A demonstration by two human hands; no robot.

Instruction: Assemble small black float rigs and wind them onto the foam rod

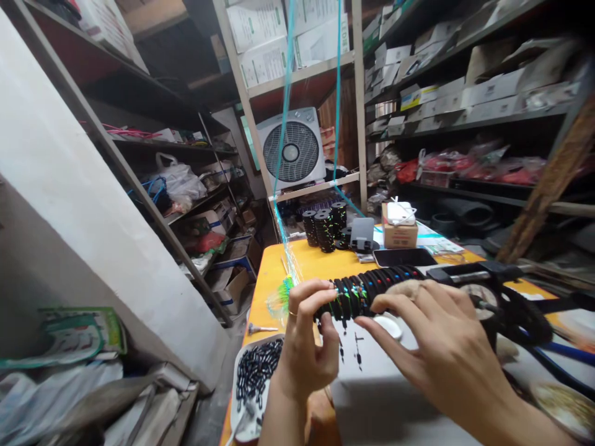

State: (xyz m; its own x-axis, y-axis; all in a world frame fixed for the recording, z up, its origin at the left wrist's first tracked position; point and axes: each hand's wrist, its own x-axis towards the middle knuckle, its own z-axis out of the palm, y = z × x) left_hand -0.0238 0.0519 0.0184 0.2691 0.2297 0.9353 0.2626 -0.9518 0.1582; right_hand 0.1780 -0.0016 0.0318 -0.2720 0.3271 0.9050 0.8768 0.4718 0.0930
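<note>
Left hand (309,337), fingers curled over and thumb beneath, grasping the left end of a black ribbed roll (372,279); right hand (434,334) laid on the roll's near side towards its right part, index finger and thumb slightly apart in front of it, whether pinching anything between them cannot be told. Roll: directly at the fingertips of both hands, above the white surface (376,409); long axis running crosswise from left hand to right, rising a little towards the right; left hand nearer the left end, right hand nearer the black clamp-like device (525,316) at the other; coloured dots along the right stretch, green and multicoloured bits in the stretch between the hands. Below the roll, small black hanging pieces (359,361), two or more, between the hands; behind these, a white round object (393,327), partly covered by the right hand. To the left, a white tray (235,365) of small black parts (255,371), near the left wrist; beyond, on the yellow table (272,266), upright dark spools (324,232), a dark phone (404,257) and a cardboard box (400,236). Hidden or unclear: the roll's left tip, behind the left fingers; the underside of the right palm; the lower part of the device, behind the right hand; the bits on the roll, too small to identify; the tray's near end, partly behind the left forearm.
</note>
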